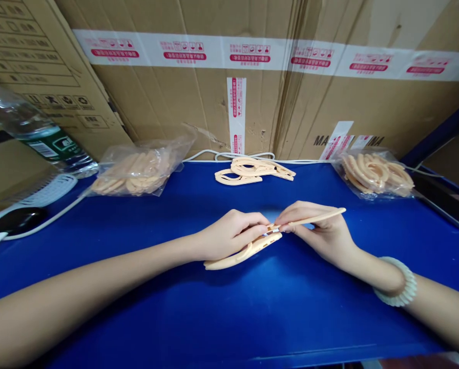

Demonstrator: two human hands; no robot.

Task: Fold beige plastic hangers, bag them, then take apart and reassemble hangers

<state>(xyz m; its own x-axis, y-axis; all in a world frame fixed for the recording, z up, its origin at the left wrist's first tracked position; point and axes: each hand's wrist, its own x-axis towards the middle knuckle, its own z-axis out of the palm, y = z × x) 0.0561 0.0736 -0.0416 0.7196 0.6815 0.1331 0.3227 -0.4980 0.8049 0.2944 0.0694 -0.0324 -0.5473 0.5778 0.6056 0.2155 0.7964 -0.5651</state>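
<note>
A curved plastic piece (248, 250) is gripped by the closed fingers of the left hand (229, 236), just over the near middle of the blue worktop (175, 307). A thin strip (321, 218) is pinched by the fingers of the right hand (324, 237), so that the two ends touch, probably for alignment.

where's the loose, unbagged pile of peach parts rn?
Head view: the loose pile sits back centre on the blue table, against the cardboard boxes, between the left bag and right bag.
</note>
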